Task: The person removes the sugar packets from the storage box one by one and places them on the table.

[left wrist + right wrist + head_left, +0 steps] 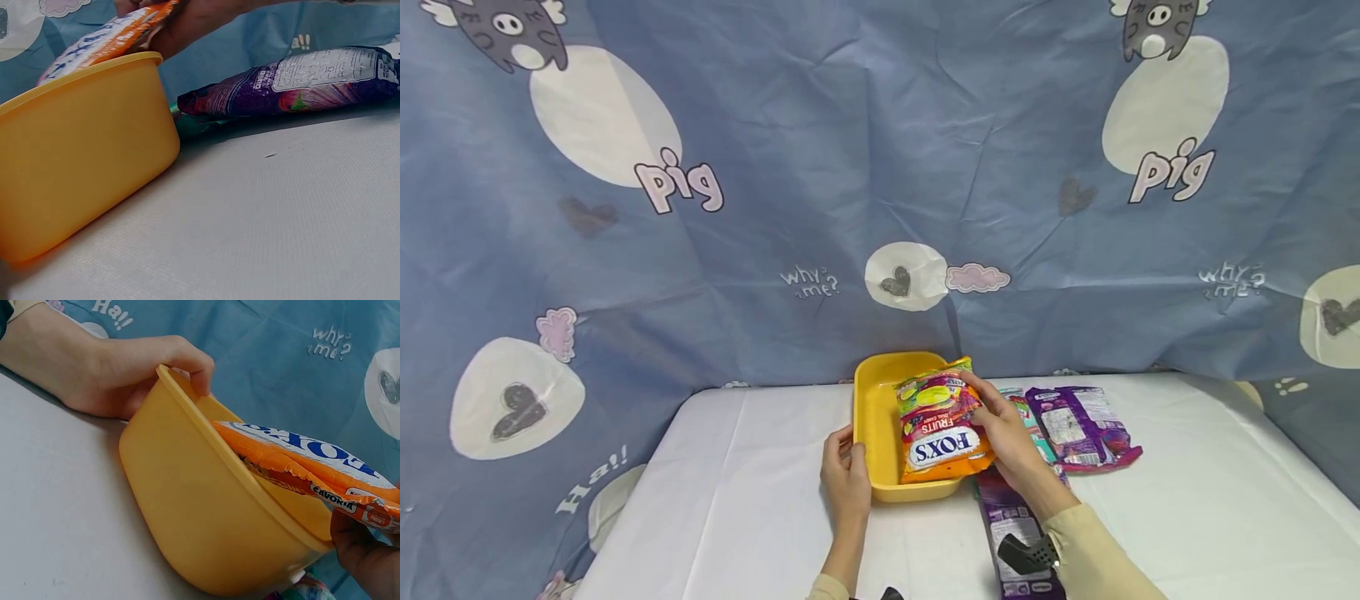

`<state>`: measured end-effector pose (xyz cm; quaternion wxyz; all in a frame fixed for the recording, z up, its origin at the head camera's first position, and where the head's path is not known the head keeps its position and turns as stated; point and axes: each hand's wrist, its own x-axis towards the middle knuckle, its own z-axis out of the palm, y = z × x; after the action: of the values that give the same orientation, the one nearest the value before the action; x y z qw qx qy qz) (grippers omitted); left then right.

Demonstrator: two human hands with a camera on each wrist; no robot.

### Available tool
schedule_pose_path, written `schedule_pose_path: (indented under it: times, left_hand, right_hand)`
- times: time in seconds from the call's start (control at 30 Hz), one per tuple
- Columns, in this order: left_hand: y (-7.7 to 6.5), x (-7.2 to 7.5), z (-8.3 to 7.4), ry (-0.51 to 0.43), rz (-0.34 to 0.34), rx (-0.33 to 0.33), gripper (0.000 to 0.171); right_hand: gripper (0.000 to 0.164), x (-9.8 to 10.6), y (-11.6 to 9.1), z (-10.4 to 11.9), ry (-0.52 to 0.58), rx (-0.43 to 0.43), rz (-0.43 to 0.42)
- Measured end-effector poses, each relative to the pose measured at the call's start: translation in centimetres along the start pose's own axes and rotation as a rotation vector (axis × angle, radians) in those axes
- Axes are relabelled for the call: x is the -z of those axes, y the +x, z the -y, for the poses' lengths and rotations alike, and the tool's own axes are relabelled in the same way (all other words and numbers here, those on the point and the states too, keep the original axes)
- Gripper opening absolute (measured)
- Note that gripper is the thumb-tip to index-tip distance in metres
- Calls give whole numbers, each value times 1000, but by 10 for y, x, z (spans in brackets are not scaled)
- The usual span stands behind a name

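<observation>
A yellow plastic tub (pixel 916 493) stands on the white table. At its left side my left hand (pixel 846 477) grips the wall, with fingers curled over the rim in the right wrist view. My right hand (pixel 1013 435) pinches the right side of an orange Fox's fruit candy bag (pixel 936 421). The bag lies tilted over the tub's opening, its lower part inside the rim in the right wrist view. The bag covers much of the tub's inside in the head view.
Right of the tub lie two purple snack bags, one farther back (pixel 1078 427) and one nearer (pixel 1021 542), partly under my right forearm. A green packet (pixel 1037 433) shows between them. Behind the table hangs a blue printed cloth (pixel 820 208).
</observation>
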<state>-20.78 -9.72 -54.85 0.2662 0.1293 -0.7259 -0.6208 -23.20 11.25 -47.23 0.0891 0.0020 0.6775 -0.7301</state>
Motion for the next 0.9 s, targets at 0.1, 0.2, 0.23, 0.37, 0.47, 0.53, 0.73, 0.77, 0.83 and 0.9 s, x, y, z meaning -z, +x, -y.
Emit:
schedule_pose_path:
  times: [0.1, 0.2, 0.23, 0.37, 0.47, 0.53, 0.73, 0.77, 0.83, 0.9]
  left_hand:
    - [0, 1, -2, -13, 1, -4, 27]
    - [1, 1, -2, -16, 1, -10, 27]
    - [1, 1, -2, -19, 2, -7, 27]
    - [0, 1, -2, -26, 7, -4, 27]
    - [-1, 2, 0, -31, 13, 1, 27]
    - [-2, 2, -3, -31, 14, 5, 27]
    - [-2, 1, -2, -42, 16, -1, 27]
    - [-1, 1, 1, -45, 17, -6, 26]
    - [-1, 1, 0, -52, 17, -11, 26]
    - [-1, 1, 0, -55, 18, -9, 26]
  right_hand:
    - [61, 3, -1, 0, -3, 8, 5]
    - [62, 5, -3, 0, 7, 7, 9]
    - [62, 6, -3, 0, 7, 11, 11]
    - [61, 11, -5, -1, 8, 20, 8]
    - [61, 17, -8, -2, 25, 9, -2]
    - [61, 20, -11, -2, 44, -2, -12]
    - [63, 31, -14, -3, 73, 5, -8]
    - [63, 32, -14, -4, 71, 10, -3]
    - [64, 35, -15, -4, 63, 14, 2]
    - [64, 37, -16, -4, 53, 16, 5]
